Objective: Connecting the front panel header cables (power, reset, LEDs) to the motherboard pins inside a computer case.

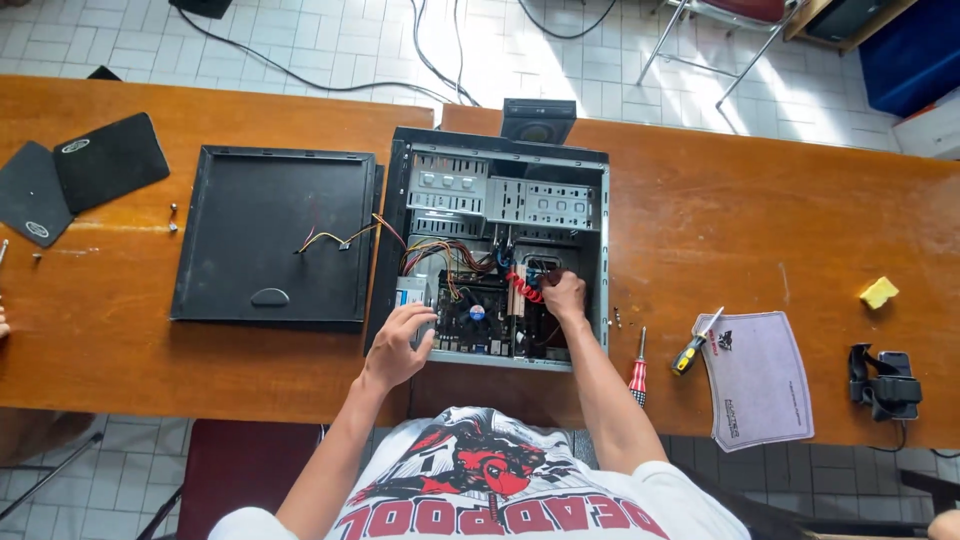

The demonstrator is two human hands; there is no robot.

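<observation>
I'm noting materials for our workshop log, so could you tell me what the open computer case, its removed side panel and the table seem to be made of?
The computer case looks like sheet metal: thin bare grey walls and punched drive bays. The side panel seems painted metal, matt black with folded edges. The table looks like varnished wood, orange-brown with grain and a soft sheen, possibly veneer.

Before us on the wooden table (760,220): an open computer case (500,245), our right hand (563,296) inside it among red cables (522,285), our left hand (398,345) on its near edge. Beside it lie the black side panel (275,235), two screwdrivers (665,360), a grey mouse pad (757,380) and a yellow sponge (879,292).
</observation>
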